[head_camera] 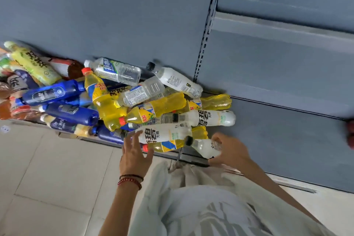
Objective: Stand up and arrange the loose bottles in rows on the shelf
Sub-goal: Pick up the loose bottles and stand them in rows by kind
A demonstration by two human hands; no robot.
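Nearest me, the pale shirt (191,207) fills the bottom of the view, with floor tiles (47,168) to its left. Bead bracelets (130,180) circle the left wrist.

The left hand (134,151) is wide open, fingers spread and straight, and has hold of nothing. Its fingertips (138,134) reach the end of a white bottle (164,133) lying on its side at the front of the pile. With the motion blur I cannot say whether they touch it.

The right hand (232,150) is curled round the body of a black-capped bottle (206,147). This one is milky white and held tilted, cap pointing left towards the pile, over the front edge of the shelf (287,149). A yellow bottle (166,145) lies just under the white one, between the two hands.

Behind them the pile (134,101) sprawls across the left part of the shelf. Every bottle in it lies down, criss-crossed over the others. I see yellow ones in the middle, blue bottles (51,92) to the left, and a clear bottle (116,71) towards the back panel (115,15). To the right of the pile the shelf deck shows bare grey.

A slotted upright (206,34) runs up the panel, and an upper shelf (277,30) juts out to its right. At the far right edge sits something red (350,132), too blurred to identify.
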